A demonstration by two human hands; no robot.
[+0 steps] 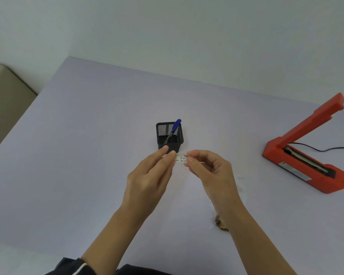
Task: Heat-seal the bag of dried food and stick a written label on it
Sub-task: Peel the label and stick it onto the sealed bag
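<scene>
At the far left of my feed a beige padded edge [6,92] shows beyond the pale lilac table [68,155].

The left hand [149,175] is raised over the middle of the table. Its fingers are nearly straight and only loosely bent, and the thumb and fingertips pinch the left end of the label [181,158]. The label is a small white slip with handwriting on it, held level in the air between both hands.

Just behind the label a black mesh pen cup [170,135] stands on the table. A blue pen [174,129] leans in it with its cap poking above the rim.

The right hand [209,169] has the label's right end pinched between thumb and forefinger, and its other fingers are curled in toward the palm.

Below the right forearm I can make out a brown clump of dried food and a few glints of clear plastic: the bag [220,224] lies flat on the table near me. I cannot tell whether its mouth is closed.

Well to the right sits the red sealer [304,161] with its arm lifted. A black cord [326,149] runs from it off the right edge.
</scene>
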